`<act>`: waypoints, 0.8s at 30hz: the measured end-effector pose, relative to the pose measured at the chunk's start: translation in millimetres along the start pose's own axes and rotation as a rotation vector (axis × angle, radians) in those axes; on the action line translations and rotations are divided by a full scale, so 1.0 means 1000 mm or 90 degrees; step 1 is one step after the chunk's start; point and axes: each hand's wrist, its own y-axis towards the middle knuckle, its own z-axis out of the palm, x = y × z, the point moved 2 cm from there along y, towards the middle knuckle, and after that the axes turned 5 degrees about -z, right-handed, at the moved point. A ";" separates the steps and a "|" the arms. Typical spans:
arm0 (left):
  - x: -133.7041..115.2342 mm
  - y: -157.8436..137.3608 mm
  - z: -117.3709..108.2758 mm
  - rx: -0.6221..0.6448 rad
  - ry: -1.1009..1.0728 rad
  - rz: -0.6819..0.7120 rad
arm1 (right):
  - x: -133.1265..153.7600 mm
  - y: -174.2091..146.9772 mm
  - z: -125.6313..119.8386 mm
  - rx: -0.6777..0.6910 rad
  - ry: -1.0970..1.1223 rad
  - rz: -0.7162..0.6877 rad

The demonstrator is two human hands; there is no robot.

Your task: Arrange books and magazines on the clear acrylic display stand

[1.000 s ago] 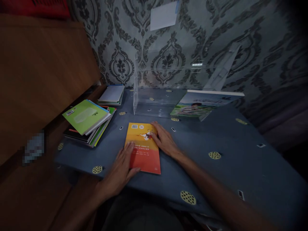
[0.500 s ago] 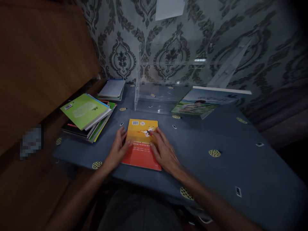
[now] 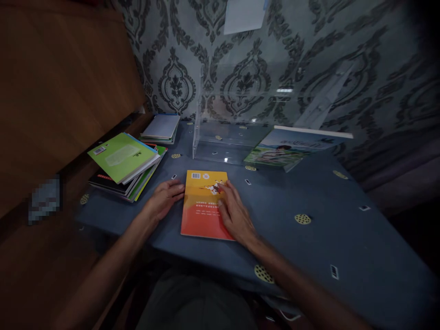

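A yellow-to-red paperback book lies flat on the cloth-covered table in front of me, with a barcode at its far left corner. My left hand is beside its left edge, fingers stretched out and the fingertips close to or touching that edge. Over the right side of the cover rests my right hand, its fingers extended and slightly bent. It hides part of the book's right edge. Neither hand is wrapped round the book.
A messy stack of books is on the left, with a smaller stack behind it. Against the patterned wall stands a clear acrylic rack, where a blue-green picture book leans at the right. A wooden cabinet borders the left side.
My left hand has moved off the cover to the book's left edge, its thumb no longer over it. The right hand stays on the right side.
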 end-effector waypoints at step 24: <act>0.004 0.009 0.040 0.064 -0.080 -0.018 | -0.019 0.015 -0.005 -0.150 0.452 0.234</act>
